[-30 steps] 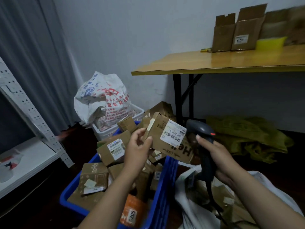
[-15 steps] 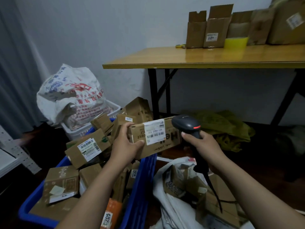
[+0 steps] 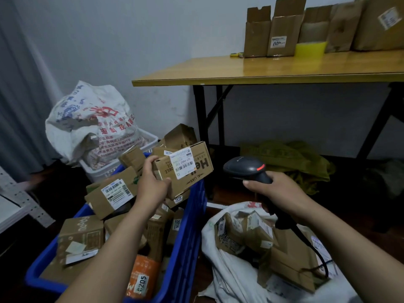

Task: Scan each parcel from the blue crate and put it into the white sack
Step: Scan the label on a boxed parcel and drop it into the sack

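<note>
As left hand (image 3: 152, 185) grips it, parcel (image 3: 185, 169) lies crosswise | scanner (image 3: 244, 169) points left

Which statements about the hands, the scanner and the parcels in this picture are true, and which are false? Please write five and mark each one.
1. The left hand holds a parcel above the blue crate. True.
2. The right hand holds nothing. False: it grips a black scanner.
3. The white sack under the right arm already has parcels in it. True.
4. The held parcel carries no label. False: a white barcode label is stuck on it.
5. Open cardboard boxes stand on the yellow table. True.
</note>
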